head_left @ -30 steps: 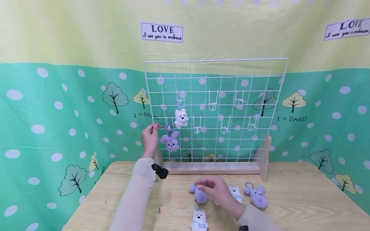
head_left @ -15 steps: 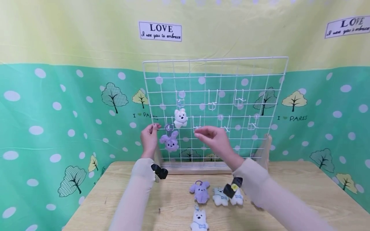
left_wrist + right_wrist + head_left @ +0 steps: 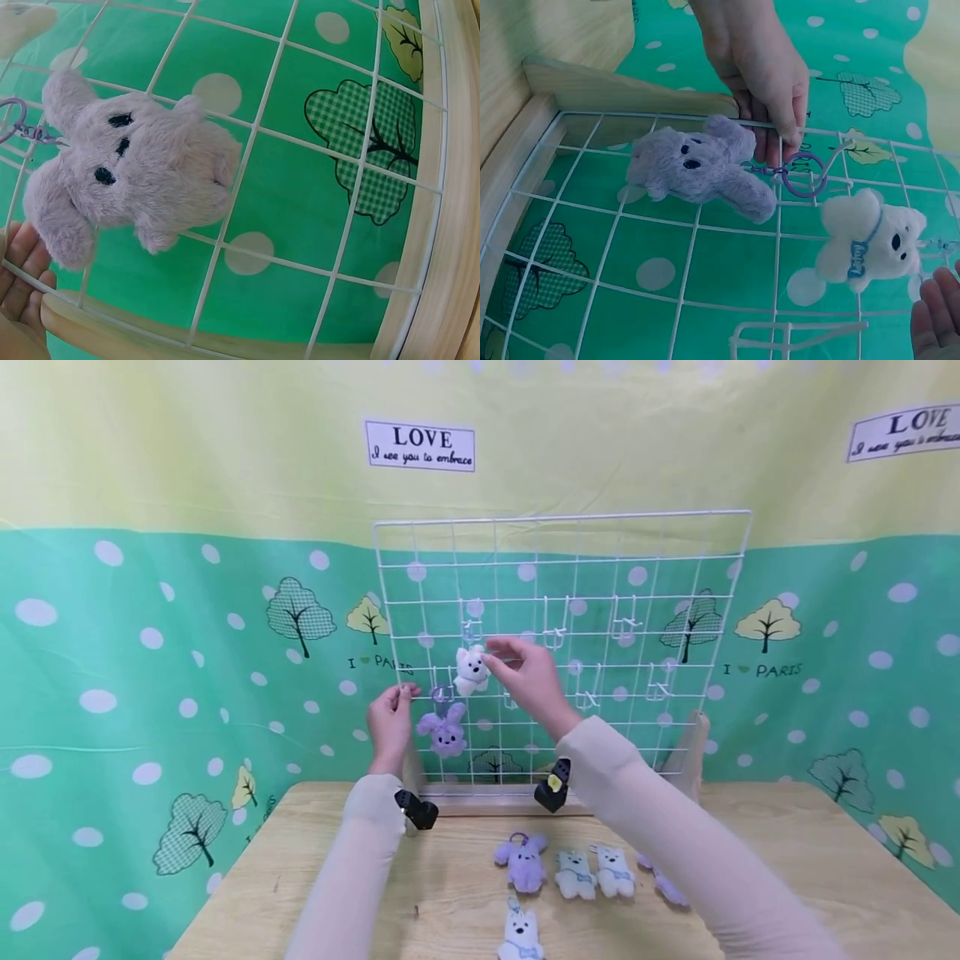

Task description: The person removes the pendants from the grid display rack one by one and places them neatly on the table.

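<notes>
My left hand (image 3: 389, 722) grips the left edge of the white wire grid panel (image 3: 534, 560), fingers around the wire in the right wrist view. Beside it, a purple plush bunny keychain (image 3: 446, 732) hangs by its purple ring (image 3: 805, 175) on a hook. Up and to the right hangs a white plush dog keychain (image 3: 472, 672) with a blue tag. My right hand (image 3: 534, 681) is at this dog's right side, its fingertips near or touching the head. In the right wrist view those fingers (image 3: 928, 317) look fairly straight, partly cut off by the frame's edge.
Several white hooks (image 3: 588, 697) stick out from the grid. The wooden stand (image 3: 693, 760) holds the panel on the table (image 3: 300, 868). In front lie a purple plush bunny (image 3: 526, 867), white plush dogs (image 3: 615, 872) and another purple plush (image 3: 666, 887) partly behind my right sleeve.
My right hand has risen from the plush toys on the table, past the grid's middle, then left to the hanging white dog. The left hand stays on the grid's edge.
</notes>
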`<state>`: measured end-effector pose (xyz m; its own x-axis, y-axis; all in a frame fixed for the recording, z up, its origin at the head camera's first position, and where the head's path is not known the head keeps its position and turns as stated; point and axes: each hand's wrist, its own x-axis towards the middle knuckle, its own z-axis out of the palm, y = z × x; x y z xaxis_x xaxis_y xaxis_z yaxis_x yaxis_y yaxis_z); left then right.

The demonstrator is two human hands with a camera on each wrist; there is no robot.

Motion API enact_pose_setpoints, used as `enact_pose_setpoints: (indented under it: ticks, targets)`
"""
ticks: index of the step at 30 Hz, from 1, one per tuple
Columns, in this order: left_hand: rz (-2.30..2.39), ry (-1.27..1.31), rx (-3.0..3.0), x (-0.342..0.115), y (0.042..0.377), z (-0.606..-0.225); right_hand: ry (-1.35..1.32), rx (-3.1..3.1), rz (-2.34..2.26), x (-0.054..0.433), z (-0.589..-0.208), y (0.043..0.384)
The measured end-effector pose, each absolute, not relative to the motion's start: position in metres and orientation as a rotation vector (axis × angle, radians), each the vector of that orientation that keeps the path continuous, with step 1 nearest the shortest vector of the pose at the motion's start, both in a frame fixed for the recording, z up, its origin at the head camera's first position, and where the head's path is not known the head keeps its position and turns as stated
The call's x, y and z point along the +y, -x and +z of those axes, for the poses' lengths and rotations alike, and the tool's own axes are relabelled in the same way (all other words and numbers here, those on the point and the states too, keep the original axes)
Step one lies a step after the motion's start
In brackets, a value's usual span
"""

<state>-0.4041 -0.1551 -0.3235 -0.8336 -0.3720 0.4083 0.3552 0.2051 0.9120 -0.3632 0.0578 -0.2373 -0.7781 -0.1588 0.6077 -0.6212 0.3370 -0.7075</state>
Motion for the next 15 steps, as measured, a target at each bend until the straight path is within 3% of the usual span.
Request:
enact_pose_setpoints:
  ticks: [15]
  targets:
    - [-1.675, -0.008, -1.909, -0.154, 0.404, -0.324, -0.635, -2.14, 1.389, 0.032, -0.222, 0.383]
